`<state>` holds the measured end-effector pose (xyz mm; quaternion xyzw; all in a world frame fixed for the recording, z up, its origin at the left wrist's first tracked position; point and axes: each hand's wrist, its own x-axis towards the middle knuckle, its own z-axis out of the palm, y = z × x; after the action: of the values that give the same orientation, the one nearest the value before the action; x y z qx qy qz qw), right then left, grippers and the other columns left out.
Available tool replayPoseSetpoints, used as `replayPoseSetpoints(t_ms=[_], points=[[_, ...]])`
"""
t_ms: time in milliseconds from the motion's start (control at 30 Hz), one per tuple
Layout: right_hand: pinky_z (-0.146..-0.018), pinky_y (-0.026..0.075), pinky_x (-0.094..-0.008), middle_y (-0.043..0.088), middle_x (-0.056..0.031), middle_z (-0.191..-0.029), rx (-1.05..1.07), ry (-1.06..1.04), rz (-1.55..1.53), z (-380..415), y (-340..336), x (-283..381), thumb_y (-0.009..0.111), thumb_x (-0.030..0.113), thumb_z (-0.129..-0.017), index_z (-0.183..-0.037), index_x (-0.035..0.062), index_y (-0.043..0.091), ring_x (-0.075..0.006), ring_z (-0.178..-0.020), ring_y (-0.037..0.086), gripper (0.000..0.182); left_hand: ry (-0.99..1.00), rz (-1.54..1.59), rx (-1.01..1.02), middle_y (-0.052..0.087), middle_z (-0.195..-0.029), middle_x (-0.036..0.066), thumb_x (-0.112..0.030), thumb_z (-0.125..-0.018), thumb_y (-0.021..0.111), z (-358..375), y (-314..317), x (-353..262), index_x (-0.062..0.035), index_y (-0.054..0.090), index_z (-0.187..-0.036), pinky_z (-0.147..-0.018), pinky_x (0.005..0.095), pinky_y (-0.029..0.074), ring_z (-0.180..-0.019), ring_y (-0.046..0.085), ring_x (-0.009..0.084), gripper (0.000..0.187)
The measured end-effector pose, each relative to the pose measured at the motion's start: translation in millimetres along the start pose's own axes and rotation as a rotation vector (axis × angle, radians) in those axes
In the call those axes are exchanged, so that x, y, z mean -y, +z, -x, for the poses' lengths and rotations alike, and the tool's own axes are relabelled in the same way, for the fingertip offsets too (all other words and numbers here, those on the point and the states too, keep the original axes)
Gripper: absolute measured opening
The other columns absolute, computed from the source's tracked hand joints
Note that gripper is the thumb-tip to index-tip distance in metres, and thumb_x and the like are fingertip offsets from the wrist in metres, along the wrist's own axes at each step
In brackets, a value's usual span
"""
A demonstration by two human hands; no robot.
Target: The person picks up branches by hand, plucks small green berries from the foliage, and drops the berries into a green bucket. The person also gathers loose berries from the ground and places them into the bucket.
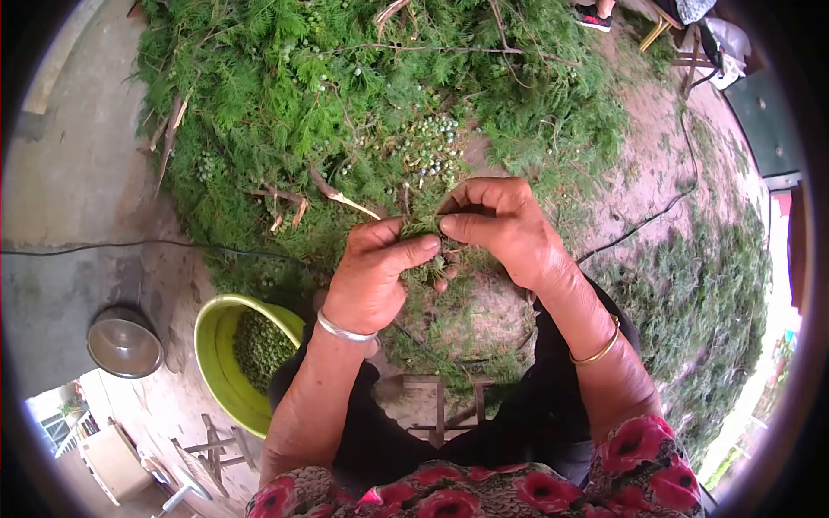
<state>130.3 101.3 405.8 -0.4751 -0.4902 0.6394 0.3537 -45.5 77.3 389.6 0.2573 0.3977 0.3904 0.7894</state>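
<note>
Holding one green sprig (423, 231) between two hands (367, 272)

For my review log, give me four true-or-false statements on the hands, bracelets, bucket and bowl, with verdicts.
1. The left hand and right hand both pinch a green sprig. True.
2. The bucket stands on the person's right. False: the yellow-green bucket is on the left.
3. A silver bracelet circles the left wrist. True.
4. The metal bowl sits inside the bucket. False: the round bowl lies outside it, farther left.
</note>
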Motion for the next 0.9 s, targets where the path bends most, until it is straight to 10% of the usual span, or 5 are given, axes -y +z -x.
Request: replayPoseSetpoints(t_ms=[333, 467, 667, 900], points=[[-0.062, 0.052, -0.0282, 0.063, -0.0091, -0.079, -0.103, 0.202, -0.712, -6, -6, -16, 0.062, 0.006, -0.081, -0.093, -0.0055, 0.060, -0.0174, -0.066, 0.061, 0.017, 0.038, 0.201, 0.001, 0.066, -0.089, 0.015, -0.002, -0.084, 0.054, -3, -3, -2, 0.0064, 0.060, -0.098, -0.056, 0.0381, 0.052, -0.072, 0.064, 0.0266, 0.017], [-0.061, 0.051, -0.0267, 0.063, -0.0071, -0.078, -0.122, 0.183, -0.675, -4, -8, -12, 0.061, 0.005, -0.082, -0.090, -0.0050, 0.062, -0.0165, -0.066, 0.061, 0.012, -0.016, 0.366, 0.031, 0.064, -0.094, 0.020, -0.006, -0.088, 0.051, -8, -22, 3, 0.0085, 0.056, -0.105, -0.069, 0.0441, 0.055, -0.081, 0.064, 0.0334, 0.023], [-0.057, 0.044, -0.0225, 0.062, -0.0077, -0.072, -0.281, -0.314, 0.402, 1, -6, -19, 0.059, -0.001, -0.078, -0.088, -0.0061, 0.061, -0.0069, -0.065, 0.055, 0.011, 0.099, 0.565, -0.012, 0.058, -0.109, 0.024, -0.009, -0.092, 0.045, -12, -18, 1, 0.0093, 0.049, -0.112, -0.092, 0.0535, 0.046, -0.101, 0.058, 0.0387, 0.028], [-0.055, 0.045, -0.0225, 0.062, -0.0057, -0.076, -0.199, -0.046, -0.118, 7, 4, -7, 0.054, -0.003, -0.079, -0.093, -0.0060, 0.060, -0.0073, -0.063, 0.055, 0.016, 0.061, 0.588, -0.051, 0.058, -0.112, 0.023, -0.007, -0.092, 0.044, -15, -15, 6, 0.0089, 0.050, -0.112, -0.093, 0.0543, 0.045, -0.103, 0.058, 0.0370, 0.027]])
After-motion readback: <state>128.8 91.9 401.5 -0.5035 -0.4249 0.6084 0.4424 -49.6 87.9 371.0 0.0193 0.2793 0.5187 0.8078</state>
